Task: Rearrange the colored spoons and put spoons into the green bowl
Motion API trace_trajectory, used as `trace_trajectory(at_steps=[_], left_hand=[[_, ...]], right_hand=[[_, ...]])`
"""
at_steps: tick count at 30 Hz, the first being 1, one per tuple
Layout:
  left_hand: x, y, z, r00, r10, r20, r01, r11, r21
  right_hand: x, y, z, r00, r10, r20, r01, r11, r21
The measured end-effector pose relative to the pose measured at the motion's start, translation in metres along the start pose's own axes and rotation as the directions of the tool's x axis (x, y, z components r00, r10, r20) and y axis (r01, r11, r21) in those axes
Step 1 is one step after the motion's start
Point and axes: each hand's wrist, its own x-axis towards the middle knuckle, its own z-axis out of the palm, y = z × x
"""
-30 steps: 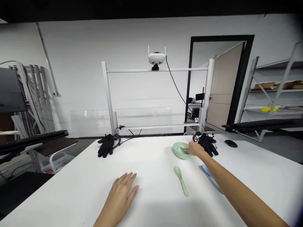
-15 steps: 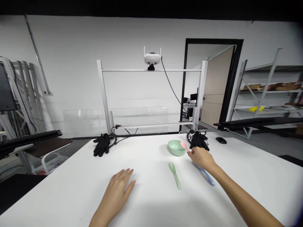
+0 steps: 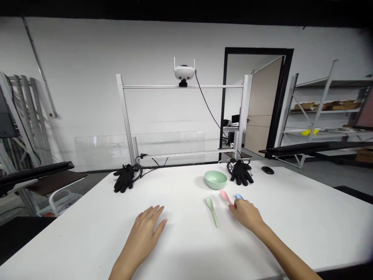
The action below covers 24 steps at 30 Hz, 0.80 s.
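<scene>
My right hand [image 3: 246, 214] pinches the handle of a pink spoon [image 3: 225, 195], whose bowl end sticks out toward the far left, low over the white table [image 3: 87, 225]. Just behind that hand the tip of a blue spoon [image 3: 239, 196] shows; the rest of it is hidden. A green spoon [image 3: 212, 211] lies on the table left of the pink one. A green bowl [image 3: 215, 179] stands farther back. My left hand [image 3: 145, 235] rests flat on the table, fingers spread, holding nothing.
Two black gloves [image 3: 124, 177] [image 3: 241, 172] lie at the feet of an aluminium frame [image 3: 183, 86] with a white camera on top. A black mouse [image 3: 267, 170] sits at the far right. Shelving and an open door stand behind.
My right hand lifted the pink spoon out of the green bowl and drew it back toward me, down beside the green and blue spoons. My left hand stayed in place.
</scene>
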Motion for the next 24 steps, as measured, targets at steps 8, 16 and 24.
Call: trace_trajectory(at_steps=[8, 16, 24], left_hand=[[0.000, 0.001, -0.001, 1.000, 0.010, 0.015, -0.011, 0.999, 0.033], [0.001, 0.000, -0.001, 1.000, 0.008, 0.013, -0.009, 0.999, 0.044], [0.001, 0.000, 0.000, 1.000, 0.008, 0.002, -0.008, 0.999, 0.046]], right_hand=[[0.006, 0.002, 0.015, 0.999, 0.012, 0.045, -0.014, 0.999, 0.032], [0.004, 0.000, 0.020, 0.999, -0.005, 0.043, 0.003, 0.999, 0.047], [-0.002, -0.002, 0.017, 0.999, 0.001, 0.052, -0.004, 0.999, 0.054]])
